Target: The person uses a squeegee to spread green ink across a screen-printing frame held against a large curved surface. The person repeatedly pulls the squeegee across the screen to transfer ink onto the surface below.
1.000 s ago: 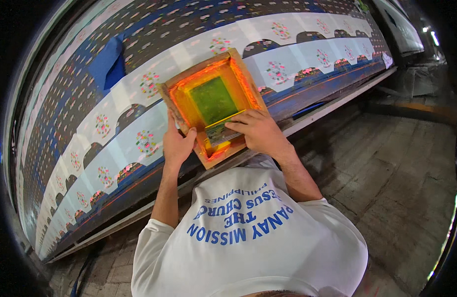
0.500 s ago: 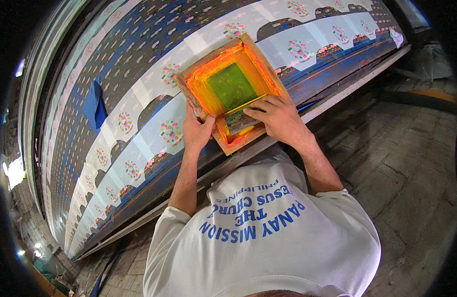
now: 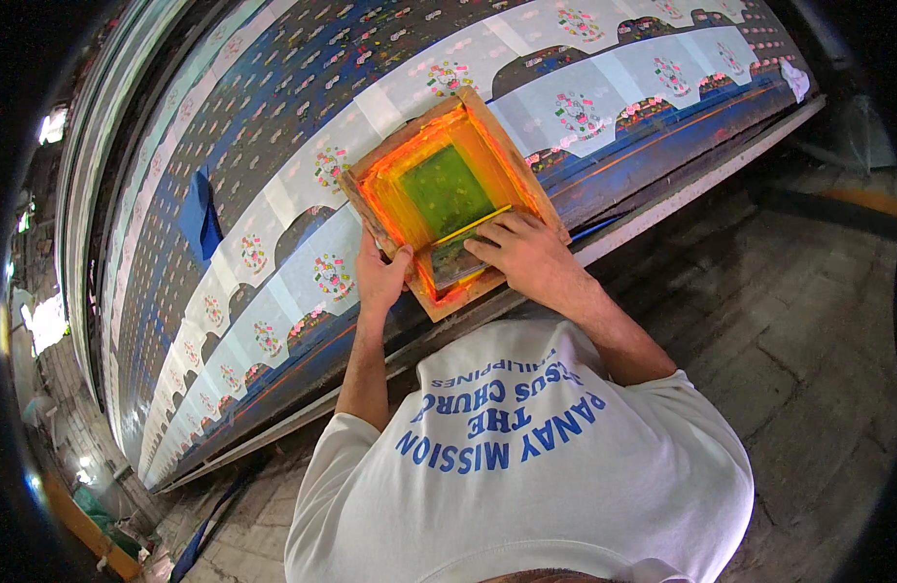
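Squeegee (image 3: 451, 260): inside the wooden frame (image 3: 508, 155), toward its near end, short of the green panel (image 3: 446, 185).
Long axis: across the frame, roughly parallel to its near edge.
Right hand (image 3: 529, 255): nearer to squeegee; fingers curled over its right part.
Left hand (image 3: 380, 272): gripping the frame's left side.

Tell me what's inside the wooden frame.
Inside the wooden frame: a green panel, orange smears and a yellow-edged blade. The right hand hides part of the blade.

head-worn fisheye view, facing down, close overhead
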`<state>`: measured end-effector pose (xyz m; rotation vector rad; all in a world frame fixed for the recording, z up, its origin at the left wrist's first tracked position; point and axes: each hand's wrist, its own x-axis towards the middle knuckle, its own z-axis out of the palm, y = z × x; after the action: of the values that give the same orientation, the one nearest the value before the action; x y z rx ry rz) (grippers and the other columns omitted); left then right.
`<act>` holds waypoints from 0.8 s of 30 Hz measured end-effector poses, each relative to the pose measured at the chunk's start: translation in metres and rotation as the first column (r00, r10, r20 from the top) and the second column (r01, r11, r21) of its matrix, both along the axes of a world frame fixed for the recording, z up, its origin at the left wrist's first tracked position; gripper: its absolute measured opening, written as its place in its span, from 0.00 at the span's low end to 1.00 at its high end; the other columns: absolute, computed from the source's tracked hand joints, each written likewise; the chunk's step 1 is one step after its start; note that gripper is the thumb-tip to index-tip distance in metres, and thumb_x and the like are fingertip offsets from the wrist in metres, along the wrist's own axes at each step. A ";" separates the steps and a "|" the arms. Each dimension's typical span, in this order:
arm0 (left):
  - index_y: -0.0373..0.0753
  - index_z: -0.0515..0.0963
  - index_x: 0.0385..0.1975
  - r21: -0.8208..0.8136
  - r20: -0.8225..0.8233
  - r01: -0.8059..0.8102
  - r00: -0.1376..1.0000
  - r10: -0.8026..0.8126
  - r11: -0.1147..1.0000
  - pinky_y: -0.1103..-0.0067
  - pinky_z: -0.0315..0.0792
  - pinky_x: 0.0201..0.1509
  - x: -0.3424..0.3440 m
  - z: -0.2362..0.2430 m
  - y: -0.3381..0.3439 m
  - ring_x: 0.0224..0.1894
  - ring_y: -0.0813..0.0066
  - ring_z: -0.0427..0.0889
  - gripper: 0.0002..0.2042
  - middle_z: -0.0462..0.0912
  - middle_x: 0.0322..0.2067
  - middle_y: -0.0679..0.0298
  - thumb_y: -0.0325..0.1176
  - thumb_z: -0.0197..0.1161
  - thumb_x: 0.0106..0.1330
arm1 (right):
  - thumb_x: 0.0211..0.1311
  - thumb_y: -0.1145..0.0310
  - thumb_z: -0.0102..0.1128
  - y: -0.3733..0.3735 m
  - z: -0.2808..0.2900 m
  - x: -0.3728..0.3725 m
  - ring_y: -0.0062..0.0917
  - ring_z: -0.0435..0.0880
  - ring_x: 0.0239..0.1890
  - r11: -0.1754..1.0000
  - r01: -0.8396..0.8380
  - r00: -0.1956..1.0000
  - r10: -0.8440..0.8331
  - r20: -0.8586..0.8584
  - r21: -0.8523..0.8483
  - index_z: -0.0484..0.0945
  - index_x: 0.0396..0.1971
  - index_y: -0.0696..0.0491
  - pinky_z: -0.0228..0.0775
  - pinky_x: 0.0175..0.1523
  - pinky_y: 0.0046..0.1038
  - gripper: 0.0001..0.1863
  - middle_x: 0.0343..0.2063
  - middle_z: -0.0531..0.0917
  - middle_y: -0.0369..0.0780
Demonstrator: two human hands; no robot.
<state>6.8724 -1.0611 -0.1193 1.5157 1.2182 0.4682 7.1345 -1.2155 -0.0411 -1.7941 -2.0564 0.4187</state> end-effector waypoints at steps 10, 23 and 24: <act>0.40 0.61 0.83 -0.039 -0.067 0.027 0.997 -0.029 0.999 0.76 0.80 0.23 0.009 0.027 0.000 0.23 0.77 0.87 0.40 0.93 0.38 0.61 0.25 0.68 0.70 | 0.64 0.72 0.68 0.094 -0.007 0.040 0.41 0.88 0.57 0.993 -0.115 0.990 0.111 -0.082 -0.035 0.90 0.55 0.47 0.80 0.65 0.44 0.19 0.47 0.90 0.41; 0.31 0.47 0.86 0.020 -0.294 0.146 0.946 -0.134 0.989 0.60 0.87 0.36 0.003 0.028 0.005 0.31 0.49 0.93 0.52 0.92 0.29 0.49 0.43 0.69 0.67 | 0.61 0.81 0.61 0.056 0.003 0.021 0.42 0.83 0.64 0.984 -0.100 0.994 0.094 -0.047 -0.150 0.91 0.59 0.47 0.76 0.70 0.44 0.27 0.58 0.89 0.42; 0.29 0.46 0.86 -0.006 -0.332 0.152 0.932 -0.145 0.988 0.58 0.88 0.39 0.003 0.030 0.005 0.33 0.45 0.94 0.53 0.92 0.29 0.47 0.45 0.69 0.66 | 0.61 0.81 0.60 0.045 0.007 0.016 0.42 0.84 0.64 0.978 -0.108 0.994 0.101 -0.048 -0.180 0.91 0.59 0.47 0.77 0.69 0.44 0.28 0.58 0.90 0.42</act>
<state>6.8754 -1.0559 -0.0892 1.7377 1.3447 0.1245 7.1507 -1.1710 -0.0339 -1.7674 -2.1533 0.6871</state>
